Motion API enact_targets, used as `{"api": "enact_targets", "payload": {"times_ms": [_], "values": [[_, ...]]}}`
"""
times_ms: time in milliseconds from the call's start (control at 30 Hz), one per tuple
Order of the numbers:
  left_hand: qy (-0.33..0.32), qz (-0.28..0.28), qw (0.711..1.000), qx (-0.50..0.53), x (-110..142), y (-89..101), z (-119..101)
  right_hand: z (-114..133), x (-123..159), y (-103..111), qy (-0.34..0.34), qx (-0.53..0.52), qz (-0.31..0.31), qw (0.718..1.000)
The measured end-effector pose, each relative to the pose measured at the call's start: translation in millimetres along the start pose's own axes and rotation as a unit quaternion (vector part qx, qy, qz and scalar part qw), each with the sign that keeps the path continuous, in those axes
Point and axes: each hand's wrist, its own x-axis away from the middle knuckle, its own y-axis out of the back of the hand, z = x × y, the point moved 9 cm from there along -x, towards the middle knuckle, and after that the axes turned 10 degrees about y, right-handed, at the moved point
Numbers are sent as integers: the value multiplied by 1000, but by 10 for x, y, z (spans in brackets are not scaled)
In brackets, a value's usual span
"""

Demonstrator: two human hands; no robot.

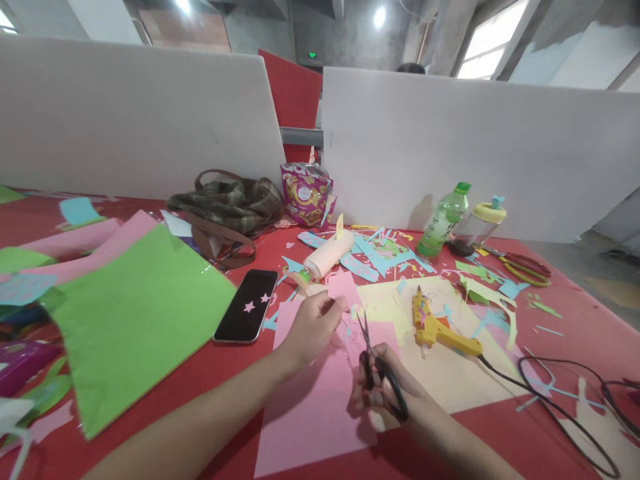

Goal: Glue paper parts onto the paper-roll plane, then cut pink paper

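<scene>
My right hand (387, 383) grips black-handled scissors (369, 337), with fingers in the loops and the blades pointing away from me. Their tips lie close to the fingertips of my left hand (313, 323). That hand is closed in a pinch; whatever is between its fingers is too small to make out. Pink paper (305, 427) lies beneath both hands, with small pink scraps on it. To the left, a black phone (240, 320) carries two small pink paper stars (249, 307). Just beyond my left hand lies a pale paper-wrapped roll (329, 257) with a green end.
A yellow glue gun (443, 328) rests on cream paper (460, 390), its black cord trailing right. Behind are a green bottle (443, 223), a clear jar (477, 230), red-and-yellow-handled scissors (527, 267) and a snack bag (306, 193). Green sheets (145, 320) spread at left.
</scene>
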Motion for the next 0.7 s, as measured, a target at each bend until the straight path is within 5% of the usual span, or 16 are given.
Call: {"api": "enact_targets", "payload": {"times_ms": [367,700], "values": [[-13,30,994,-101,27,-117,40,7,3,29,35,94,34,994],[-7,56,997,-56,110,-225,89,-10,21,42,21,128,26,991]]}}
